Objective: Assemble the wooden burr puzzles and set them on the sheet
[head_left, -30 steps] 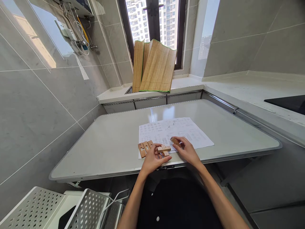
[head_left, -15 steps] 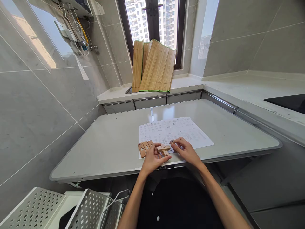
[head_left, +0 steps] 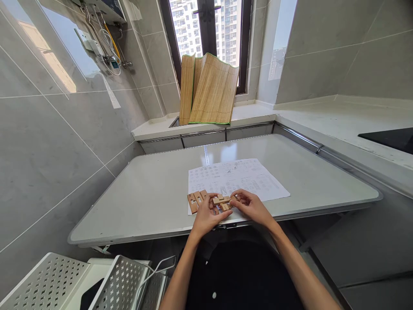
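My left hand (head_left: 206, 214) grips a small cluster of joined wooden puzzle pieces (head_left: 221, 202) near the front edge of the white table (head_left: 155, 193). Fingers of my right hand (head_left: 252, 206) are pinched on another wooden piece (head_left: 232, 199) that touches the right side of that cluster. Several notched wooden bars (head_left: 195, 199) lie loose just left of my left hand. All of this rests on the near edge of a printed instruction sheet (head_left: 235, 178).
A folded bamboo mat (head_left: 209, 88) leans against the window behind the table. A counter with a black cooktop (head_left: 390, 140) runs along the right. White perforated metal stands (head_left: 97, 284) sit low at the left, beside the tiled wall.
My right hand brought its wooden piece leftward from the sheet to the cluster held by my left hand. The left hand stayed in place.
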### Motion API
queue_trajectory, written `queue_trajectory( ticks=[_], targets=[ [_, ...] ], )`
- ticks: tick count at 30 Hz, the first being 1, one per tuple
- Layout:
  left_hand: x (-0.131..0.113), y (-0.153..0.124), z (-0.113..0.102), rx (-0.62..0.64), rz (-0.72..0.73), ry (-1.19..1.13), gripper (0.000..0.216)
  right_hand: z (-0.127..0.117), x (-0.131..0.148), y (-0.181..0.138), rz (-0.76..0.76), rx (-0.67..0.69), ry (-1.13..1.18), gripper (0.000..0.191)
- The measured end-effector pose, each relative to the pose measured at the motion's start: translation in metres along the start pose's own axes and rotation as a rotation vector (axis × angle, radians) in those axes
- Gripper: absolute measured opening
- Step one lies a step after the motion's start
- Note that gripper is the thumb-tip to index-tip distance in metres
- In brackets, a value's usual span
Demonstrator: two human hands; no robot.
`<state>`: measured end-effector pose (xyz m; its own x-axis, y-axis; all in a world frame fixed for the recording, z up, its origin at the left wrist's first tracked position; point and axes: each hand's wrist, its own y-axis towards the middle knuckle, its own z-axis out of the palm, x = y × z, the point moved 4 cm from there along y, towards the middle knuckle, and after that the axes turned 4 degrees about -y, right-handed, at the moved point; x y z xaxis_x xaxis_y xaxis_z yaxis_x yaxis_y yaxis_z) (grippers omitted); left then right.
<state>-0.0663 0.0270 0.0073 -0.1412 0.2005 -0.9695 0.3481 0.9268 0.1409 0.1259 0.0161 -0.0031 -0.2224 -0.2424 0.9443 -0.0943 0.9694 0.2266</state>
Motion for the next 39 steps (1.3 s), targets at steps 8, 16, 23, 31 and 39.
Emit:
queue_trajectory(
  ticks=[8,16,23,31,39],
  targets=[
    [0.003,0.0,-0.002,-0.005,-0.008,0.053,0.071,0.002,0.001,-0.003,0.005,0.045,0.05,0.042],
    [-0.001,-0.001,-0.002,-0.002,0.006,0.142,0.07,0.003,-0.003,-0.003,-0.015,0.042,0.025,0.04],
    [-0.003,-0.002,-0.001,0.01,0.022,0.156,0.069,0.003,0.0,-0.004,-0.043,-0.005,-0.018,0.037],
    [-0.008,-0.004,0.001,0.021,0.011,0.148,0.068,0.002,0.002,-0.006,-0.04,0.01,-0.006,0.036],
    [-0.008,-0.003,0.0,0.0,0.056,0.246,0.066,0.001,0.002,-0.006,-0.052,0.047,0.019,0.035]
  ],
)
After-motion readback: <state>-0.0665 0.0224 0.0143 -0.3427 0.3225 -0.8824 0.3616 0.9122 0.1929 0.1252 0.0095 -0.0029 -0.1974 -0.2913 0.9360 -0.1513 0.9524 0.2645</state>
